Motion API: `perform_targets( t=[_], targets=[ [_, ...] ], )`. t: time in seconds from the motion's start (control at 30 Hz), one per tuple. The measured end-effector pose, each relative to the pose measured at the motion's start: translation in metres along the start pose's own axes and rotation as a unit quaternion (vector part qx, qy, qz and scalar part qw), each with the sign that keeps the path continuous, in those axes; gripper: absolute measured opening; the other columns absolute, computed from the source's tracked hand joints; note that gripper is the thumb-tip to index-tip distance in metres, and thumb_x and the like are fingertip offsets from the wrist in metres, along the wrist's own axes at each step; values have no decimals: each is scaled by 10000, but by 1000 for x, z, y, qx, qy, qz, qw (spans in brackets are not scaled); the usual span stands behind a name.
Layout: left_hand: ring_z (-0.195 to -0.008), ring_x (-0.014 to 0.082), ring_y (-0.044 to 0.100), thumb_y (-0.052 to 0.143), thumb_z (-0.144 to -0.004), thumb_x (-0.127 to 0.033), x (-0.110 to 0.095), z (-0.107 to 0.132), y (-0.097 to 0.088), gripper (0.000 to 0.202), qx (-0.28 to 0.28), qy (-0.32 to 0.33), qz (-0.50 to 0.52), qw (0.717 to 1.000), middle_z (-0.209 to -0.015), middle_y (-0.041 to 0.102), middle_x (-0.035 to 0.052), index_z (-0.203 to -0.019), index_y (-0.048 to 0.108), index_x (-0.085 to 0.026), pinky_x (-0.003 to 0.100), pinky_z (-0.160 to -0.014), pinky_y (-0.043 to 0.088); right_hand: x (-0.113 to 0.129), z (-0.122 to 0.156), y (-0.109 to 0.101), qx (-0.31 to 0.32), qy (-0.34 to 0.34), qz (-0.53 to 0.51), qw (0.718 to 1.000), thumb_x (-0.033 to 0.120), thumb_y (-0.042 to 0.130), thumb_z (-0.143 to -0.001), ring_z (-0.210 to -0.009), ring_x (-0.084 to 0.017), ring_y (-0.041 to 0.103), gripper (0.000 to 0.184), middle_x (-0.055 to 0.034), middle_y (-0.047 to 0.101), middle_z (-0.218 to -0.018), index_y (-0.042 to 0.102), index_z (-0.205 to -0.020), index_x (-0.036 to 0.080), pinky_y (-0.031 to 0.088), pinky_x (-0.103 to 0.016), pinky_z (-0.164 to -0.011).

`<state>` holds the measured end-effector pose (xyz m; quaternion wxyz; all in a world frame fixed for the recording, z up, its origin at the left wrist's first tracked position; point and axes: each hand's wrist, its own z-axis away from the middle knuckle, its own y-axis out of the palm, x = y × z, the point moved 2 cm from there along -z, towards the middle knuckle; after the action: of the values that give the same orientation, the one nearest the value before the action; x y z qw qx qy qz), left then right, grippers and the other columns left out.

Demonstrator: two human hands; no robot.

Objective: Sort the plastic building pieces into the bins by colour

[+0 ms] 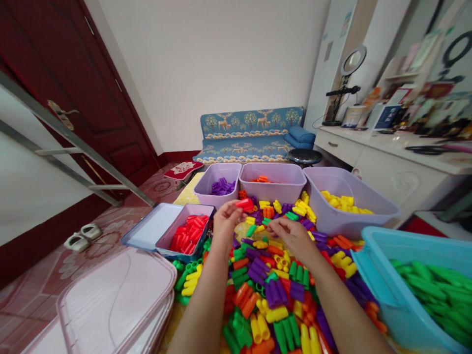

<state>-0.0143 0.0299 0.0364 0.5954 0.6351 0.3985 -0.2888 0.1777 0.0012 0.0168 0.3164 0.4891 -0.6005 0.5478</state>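
A heap of coloured plastic tube blocks (pixel 273 285) covers the surface in front of me. My left hand (pixel 225 222) is raised over the heap and pinches a red block (pixel 245 203) between thumb and fingers. My right hand (pixel 291 235) lies low over the pile, fingers curled and pinching at a small green piece (pixel 266 221). To the left, a small box (pixel 201 211) holds red blocks (pixel 187 232).
Three lilac tubs stand behind the heap, holding purple blocks (pixel 222 186), orange blocks (pixel 261 179) and yellow blocks (pixel 344 201). A blue bin (pixel 372 238) of green blocks (pixel 435 290) is at right. Pink lids (pixel 110 295) lie at left. A stool (pixel 304 157) and sofa (pixel 250 132) stand behind.
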Motion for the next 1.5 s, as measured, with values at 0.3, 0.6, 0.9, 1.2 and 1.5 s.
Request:
perform_targets(
  t=[0.3, 0.6, 0.9, 1.2, 1.5],
  targets=[
    [-732, 67, 654, 394, -934, -131, -48, -4, -26, 160, -288, -25, 315, 904, -809, 625, 49, -903, 550, -109, 126, -633, 553, 1, 0, -5, -67, 18, -59, 996, 539, 527, -836, -772, -221, 676, 394, -73, 700, -870, 653, -898, 171, 531, -335, -701],
    [-735, 143, 640, 707, -700, -316, 0, -1, -10, 339, 31, -42, -260, 964, -801, 699, 53, -982, 680, -130, 214, -648, 476, -19, 0, -22, -54, 39, 138, 988, 394, 554, -796, -831, -231, 669, 256, -67, 722, -867, 684, -859, 182, 493, -349, -777],
    [-1003, 268, 621, 828, -490, -467, -9, 27, 1, 870, 397, -91, -582, 704, -1180, 647, 94, -1280, 567, -211, 334, -850, 492, -4, 26, -24, 185, 81, 258, 945, 397, 799, -539, -866, -240, 650, 677, -46, 697, -976, 628, -1174, 234, 487, -308, -737],
    [-933, 279, 640, 823, -503, -334, 38, 28, 13, 673, 355, 41, -580, 732, -1025, 693, 79, -1141, 648, -207, 373, -848, 508, -17, 16, 9, 94, 2, 328, 940, 214, 748, -569, -1035, -277, 598, 594, -103, 612, -1123, 615, -1148, 207, 465, -367, -882],
    [-1225, 280, 494, 702, -676, -116, 34, 14, 12, 593, 136, 173, -497, 840, -1289, 549, 150, -1253, 577, -170, 427, -1047, 377, -26, 0, 8, -116, -37, 242, 963, 231, 630, -744, -1190, -263, 524, 550, -169, 530, -1276, 505, -1270, 127, 412, -426, -1008]
  ],
)
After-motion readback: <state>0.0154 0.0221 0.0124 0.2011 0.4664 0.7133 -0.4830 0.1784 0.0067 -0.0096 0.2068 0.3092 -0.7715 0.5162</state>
